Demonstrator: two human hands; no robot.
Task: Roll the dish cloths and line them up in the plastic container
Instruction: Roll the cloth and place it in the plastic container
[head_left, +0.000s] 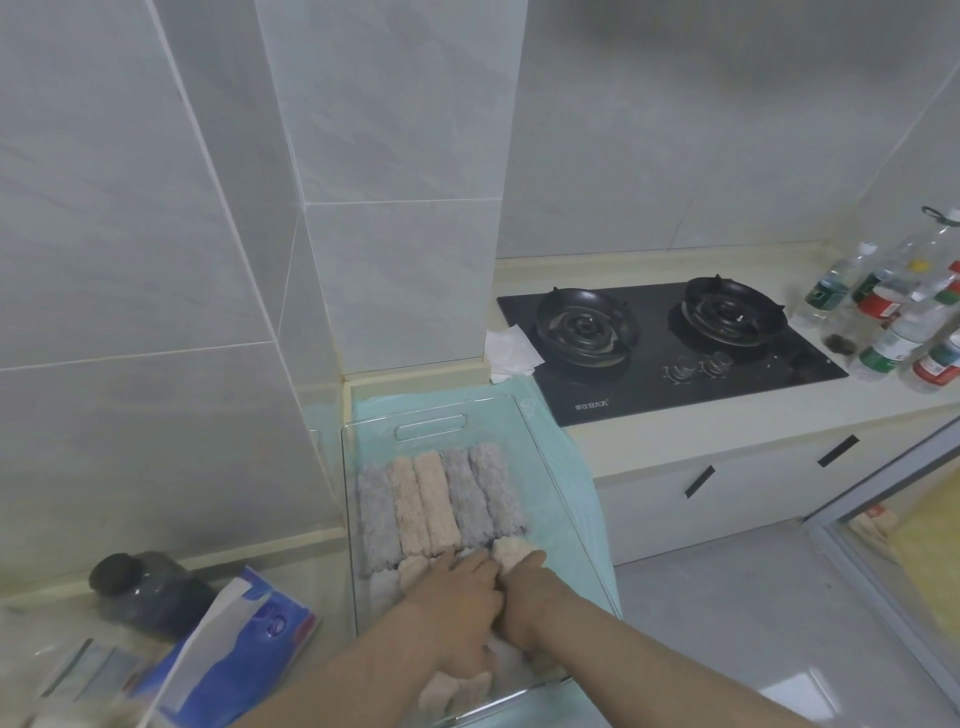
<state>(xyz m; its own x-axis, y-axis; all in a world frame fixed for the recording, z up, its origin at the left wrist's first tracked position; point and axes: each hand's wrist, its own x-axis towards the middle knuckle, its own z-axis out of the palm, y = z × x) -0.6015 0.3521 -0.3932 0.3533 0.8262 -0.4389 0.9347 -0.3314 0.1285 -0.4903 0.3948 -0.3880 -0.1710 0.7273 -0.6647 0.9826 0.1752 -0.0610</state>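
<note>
A clear plastic container (551, 483) stands on a teal mat (576, 467) on the counter. Its far half holds a row of rolled dish cloths (441, 501), grey and pink, lying side by side. More rolls fill the near half, partly hidden under my hands. My left hand (457, 603) lies on those near rolls with its fingers stretched forward. Touching it on the right, my right hand (525, 587) grips a pink rolled cloth (511, 550) whose end sticks out past the fingers, at the right of the near row.
A black two-burner gas hob (670, 343) sits to the right, with a crumpled white tissue (509, 353) beside it and several bottles (904, 322) at the far right. A dark jar (140, 587) and a blue-white packet (234, 649) lie on the left. A tiled pillar rises behind the container.
</note>
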